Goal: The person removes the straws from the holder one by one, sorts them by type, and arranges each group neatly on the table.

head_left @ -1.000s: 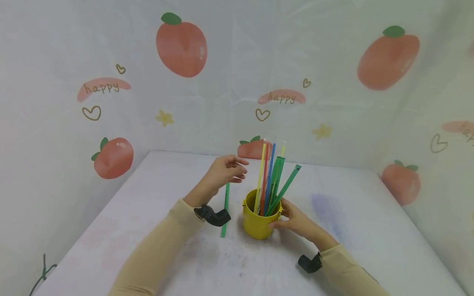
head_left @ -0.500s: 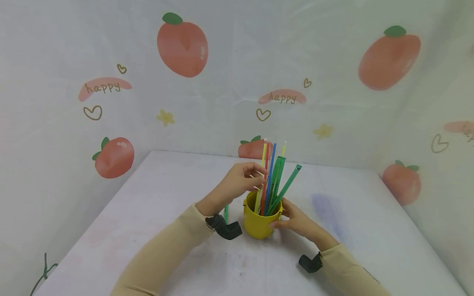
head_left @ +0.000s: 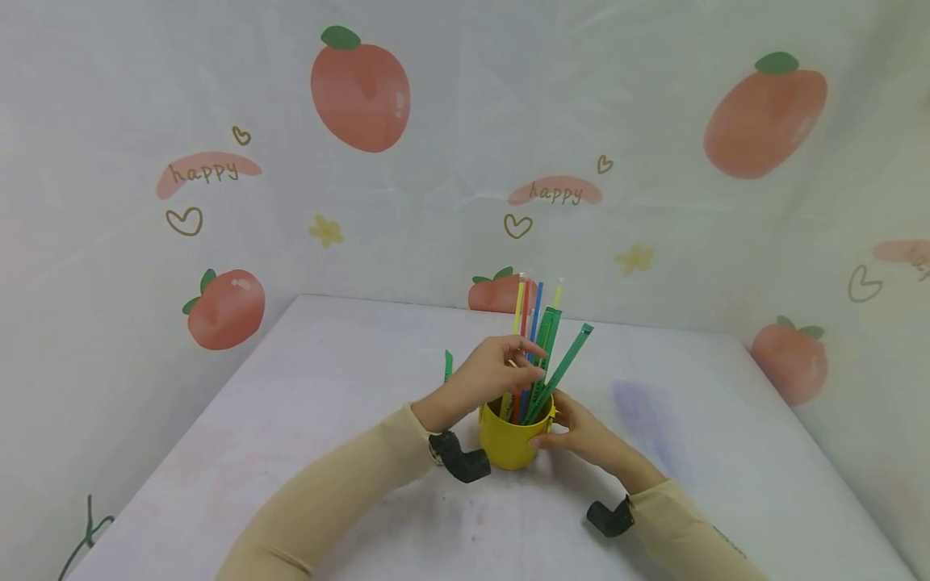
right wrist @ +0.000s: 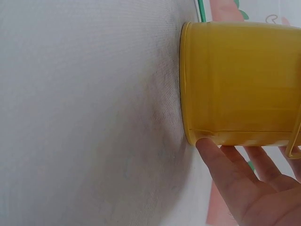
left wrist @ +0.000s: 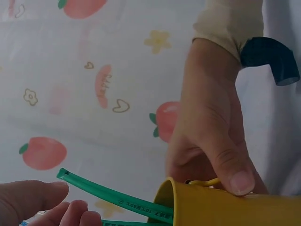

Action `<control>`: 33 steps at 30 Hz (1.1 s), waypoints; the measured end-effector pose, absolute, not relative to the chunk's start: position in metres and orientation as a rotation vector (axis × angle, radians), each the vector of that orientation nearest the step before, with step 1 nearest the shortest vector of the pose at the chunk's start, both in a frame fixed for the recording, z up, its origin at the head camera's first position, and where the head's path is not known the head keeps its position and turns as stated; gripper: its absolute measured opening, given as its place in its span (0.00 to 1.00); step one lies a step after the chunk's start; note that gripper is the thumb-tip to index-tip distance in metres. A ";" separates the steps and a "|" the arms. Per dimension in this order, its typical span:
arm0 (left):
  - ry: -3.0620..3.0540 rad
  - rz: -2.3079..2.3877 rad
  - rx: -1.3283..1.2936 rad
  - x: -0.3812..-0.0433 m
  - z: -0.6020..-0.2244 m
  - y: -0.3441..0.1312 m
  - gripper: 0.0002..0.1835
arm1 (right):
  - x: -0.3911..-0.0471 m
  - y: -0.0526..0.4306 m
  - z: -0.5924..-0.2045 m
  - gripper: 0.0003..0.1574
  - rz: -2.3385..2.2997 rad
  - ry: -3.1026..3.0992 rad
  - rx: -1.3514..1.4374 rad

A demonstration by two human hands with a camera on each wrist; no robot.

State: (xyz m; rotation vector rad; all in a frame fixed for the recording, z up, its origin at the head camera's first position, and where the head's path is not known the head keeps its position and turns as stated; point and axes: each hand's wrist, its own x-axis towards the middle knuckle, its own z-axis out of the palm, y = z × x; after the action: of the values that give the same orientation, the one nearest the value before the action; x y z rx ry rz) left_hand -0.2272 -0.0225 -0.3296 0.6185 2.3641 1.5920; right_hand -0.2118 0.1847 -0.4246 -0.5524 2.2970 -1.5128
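Observation:
A small yellow bucket (head_left: 508, 448) stands upright on the table, with several wrapped straws leaning out of it. Among them are a yellow straw (head_left: 518, 311), a blue straw (head_left: 538, 303) and a green straw (head_left: 570, 359) tilted to the right. My right hand (head_left: 584, 436) holds the bucket's right side, thumb near its base in the right wrist view. In front of the straws, above the rim, is my left hand (head_left: 494, 373), its fingers loosely bent. The left wrist view shows its thumb (left wrist: 33, 197) apart from its fingertips, beside the green straw's tip.
Another green straw (head_left: 448, 365) lies on the white table (head_left: 363, 355) left of the bucket, mostly hidden behind the left arm. A printed cloth (head_left: 436, 161) hangs behind the table. Each wrist wears a black mount (head_left: 610, 516).
My left hand has moved right and slightly down, from above the loose green straw to in front of the straws in the bucket. The right hand and bucket have stayed put.

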 end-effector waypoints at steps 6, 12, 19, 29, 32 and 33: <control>2.377 1.541 0.615 -0.227 -0.334 -0.015 0.14 | -0.212 0.185 -0.424 0.56 -1.506 2.299 -0.560; 2.363 1.531 0.659 -0.229 -0.337 -0.010 0.15 | -0.211 0.185 -0.424 0.57 -1.507 2.292 -0.559; 2.399 1.488 0.647 -0.229 -0.340 -0.005 0.17 | -0.211 0.185 -0.423 0.59 -1.482 2.299 -0.544; 2.431 1.449 0.592 -0.226 -0.344 0.001 0.16 | -0.210 0.185 -0.423 0.59 -1.478 2.305 -0.566; 2.434 1.435 0.577 -0.227 -0.345 0.002 0.15 | -0.210 0.185 -0.422 0.58 -1.470 2.315 -0.552; 2.437 1.430 0.572 -0.227 -0.346 0.003 0.14 | -0.209 0.185 -0.422 0.58 -1.466 2.319 -0.546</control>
State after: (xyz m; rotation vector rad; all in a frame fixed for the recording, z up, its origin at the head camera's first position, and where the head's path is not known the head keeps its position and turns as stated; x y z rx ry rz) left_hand -0.2267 0.0028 -0.3456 0.5716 2.4373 1.4297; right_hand -0.2094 0.1848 -0.4220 -0.5455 2.3191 -1.4657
